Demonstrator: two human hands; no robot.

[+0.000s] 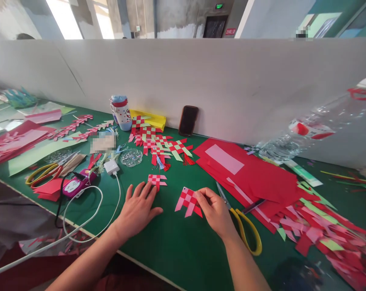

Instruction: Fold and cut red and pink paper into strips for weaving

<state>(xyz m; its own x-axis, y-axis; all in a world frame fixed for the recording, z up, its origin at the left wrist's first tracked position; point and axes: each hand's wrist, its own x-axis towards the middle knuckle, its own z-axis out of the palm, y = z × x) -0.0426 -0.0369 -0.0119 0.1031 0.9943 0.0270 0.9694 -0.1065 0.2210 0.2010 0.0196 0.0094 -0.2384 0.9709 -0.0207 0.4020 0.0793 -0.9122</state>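
So the two hands are well apart over a green table (170, 258). The right hand (214, 212) has its thumb and index finger pinched on the edge of a red-and-pink checkered paper piece (188, 201), which sits just left of that hand, in the gap between the two, loose strip ends pointing toward the person. The left hand (140, 208) is palm down with fingers spread, not gripping anything as far as I can see, and its fingertips are at a smaller woven piece (158, 178), partly covering it. Beyond both hands there's a heap of woven pieces (152, 139) in red, pink and pale green, a few with tassels, with a phone (189, 120) propped against the partition (158, 68) behind and a lidded cup (123, 115) farther left. Just right of the right hand lie yellow-handled scissors (235, 213), then red paper sheets (270, 178), a big mess of paper scraps (316, 228) and a tilted plastic bottle (310, 127). Off to the left hand's left: a white charger (111, 166) with its cable, a purple power strip (79, 184) and another pair of scissors (59, 165). A clear dish (132, 157) of tiny bits is just past the left fingers.
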